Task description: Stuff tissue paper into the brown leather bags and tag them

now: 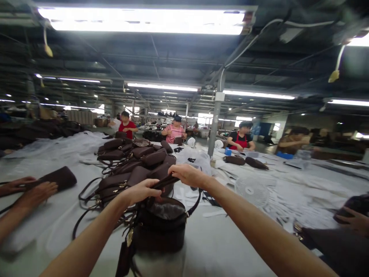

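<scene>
A dark brown handbag [161, 234] stands upright on the table in front of me, its top open and a greyish lining [168, 211] showing. My left hand [144, 191] and my right hand [186, 175] are both closed on a dark strip above the opening; whether it is the bag's flap or part of its strap I cannot tell. The shoulder strap [196, 204] curves up from the bag's right side. A gold-coloured charm [130, 235] and a dark tag [123, 257] hang at its left side.
Many similar brown bags [141, 154] are heaped behind. Another person's hands [40, 192] hold a brown bag at left; a person's hand [356, 219] is near dark bags at right. A white fan [250, 190], a grey post [215, 127] and several people stand beyond.
</scene>
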{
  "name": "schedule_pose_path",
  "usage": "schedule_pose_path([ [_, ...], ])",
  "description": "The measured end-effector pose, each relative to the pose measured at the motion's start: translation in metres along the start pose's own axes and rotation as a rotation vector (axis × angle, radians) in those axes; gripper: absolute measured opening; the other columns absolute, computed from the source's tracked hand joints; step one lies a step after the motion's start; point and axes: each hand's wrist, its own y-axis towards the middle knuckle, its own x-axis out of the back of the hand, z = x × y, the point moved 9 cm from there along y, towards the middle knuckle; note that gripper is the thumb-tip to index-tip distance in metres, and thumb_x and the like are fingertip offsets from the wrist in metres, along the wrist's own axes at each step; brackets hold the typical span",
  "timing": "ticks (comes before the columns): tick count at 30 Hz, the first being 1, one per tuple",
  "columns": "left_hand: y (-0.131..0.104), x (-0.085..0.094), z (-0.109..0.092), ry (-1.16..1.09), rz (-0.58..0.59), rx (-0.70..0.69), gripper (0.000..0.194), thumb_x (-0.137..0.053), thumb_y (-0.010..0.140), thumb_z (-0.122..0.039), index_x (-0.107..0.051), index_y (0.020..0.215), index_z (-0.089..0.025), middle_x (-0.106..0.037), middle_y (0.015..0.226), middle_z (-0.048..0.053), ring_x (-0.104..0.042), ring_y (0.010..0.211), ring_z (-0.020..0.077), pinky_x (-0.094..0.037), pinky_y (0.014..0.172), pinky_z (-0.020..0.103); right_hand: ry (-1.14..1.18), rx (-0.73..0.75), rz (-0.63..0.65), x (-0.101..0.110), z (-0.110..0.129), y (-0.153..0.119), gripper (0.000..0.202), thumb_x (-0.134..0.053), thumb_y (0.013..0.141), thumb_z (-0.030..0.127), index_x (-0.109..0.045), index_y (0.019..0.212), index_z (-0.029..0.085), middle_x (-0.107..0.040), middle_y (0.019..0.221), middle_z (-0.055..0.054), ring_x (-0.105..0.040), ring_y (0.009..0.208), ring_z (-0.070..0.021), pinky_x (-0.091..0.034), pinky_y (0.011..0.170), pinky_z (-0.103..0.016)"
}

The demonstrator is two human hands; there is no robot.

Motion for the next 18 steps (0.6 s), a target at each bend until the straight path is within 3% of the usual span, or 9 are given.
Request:
schedule_pose_path([
  [3, -0.008, -0.005, 0.008, -0.027, 0.003, -0.005, 0.021, -0.071, 0.071, -0.031, -0.063, 0.085, -0.016, -0.062, 0.060, 0.000, -0.056, 0.058, 0.0151, -0.037, 0.052, 0.020, 0.074, 0.020, -0.015, 0.001, -0.009, -0.010, 0.021, -0.045, 0.092, 0.014, -0.060, 0.108, 0.018, -0.063, 0.089, -0.002, -0.057, 0.080, -0.0137, -0.043, 0.075, -0.022],
  [6, -0.007, -0.017, 0.016, -0.097, 0.019, 0.016, 0.028, -0.071, 0.072, -0.042, -0.057, 0.082, -0.018, -0.047, 0.055, -0.007, -0.045, 0.047, 0.0107, -0.038, 0.047, 0.020, 0.091, -0.010, -0.073, 0.006, -0.024, -0.019, 0.023, -0.052, 0.092, 0.024, -0.058, 0.114, 0.019, -0.064, 0.091, -0.002, -0.059, 0.081, -0.0142, -0.044, 0.078, -0.024],
  [10, 0.005, -0.030, 0.022, -0.076, 0.013, 0.034, 0.033, -0.074, 0.069, -0.043, -0.053, 0.073, -0.019, -0.038, 0.056, -0.009, -0.030, 0.044, 0.0066, -0.028, 0.039, 0.017, 0.051, -0.183, -0.065, -0.003, -0.063, -0.037, 0.025, -0.043, 0.097, 0.029, -0.058, 0.115, 0.021, -0.065, 0.105, -0.004, -0.059, 0.097, -0.0144, -0.041, 0.088, -0.024],
  [14, 0.017, -0.037, 0.029, -0.064, -0.002, 0.042, 0.034, -0.074, 0.067, -0.045, -0.055, 0.076, -0.018, -0.040, 0.056, -0.008, -0.031, 0.044, 0.0067, -0.028, 0.036, 0.018, -0.032, -0.513, -0.004, -0.035, -0.125, -0.092, 0.031, -0.031, 0.101, 0.026, -0.060, 0.109, 0.019, -0.067, 0.101, -0.005, -0.060, 0.094, -0.0142, -0.043, 0.086, -0.025],
  [18, 0.022, -0.025, 0.042, -0.239, -0.149, 0.054, 0.034, -0.075, 0.065, -0.044, -0.050, 0.070, -0.021, -0.037, 0.054, -0.009, -0.029, 0.042, 0.0060, -0.028, 0.036, 0.017, -0.114, -0.784, 0.161, -0.103, -0.161, -0.177, 0.022, -0.048, 0.087, 0.007, -0.066, 0.091, 0.018, -0.070, 0.089, -0.008, -0.064, 0.089, -0.0198, -0.046, 0.081, -0.031],
])
